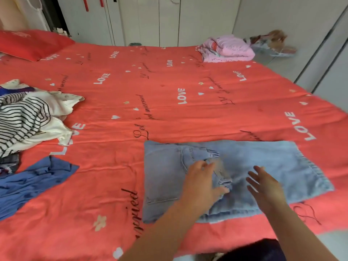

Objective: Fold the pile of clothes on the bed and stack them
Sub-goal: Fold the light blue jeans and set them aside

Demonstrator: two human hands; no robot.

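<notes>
Denim, pale and stiff-seamed: our jeans (pixel 273 162) lie at five o'clock on the bed (pixel 169 81), folded to a rough rectangle, with our left hand (pixel 203 183) spread on the bunched waistband (blur hides any pinch) and our right hand (pixel 265 185) flat, holding nothing. We judge the task barely begun: a soft striped pile (pixel 28 117) and a limp blue shirt (pixel 28 185) wait at nine o'clock; only a pink bundle (pixel 227 48) at one o'clock looks folded.
</notes>
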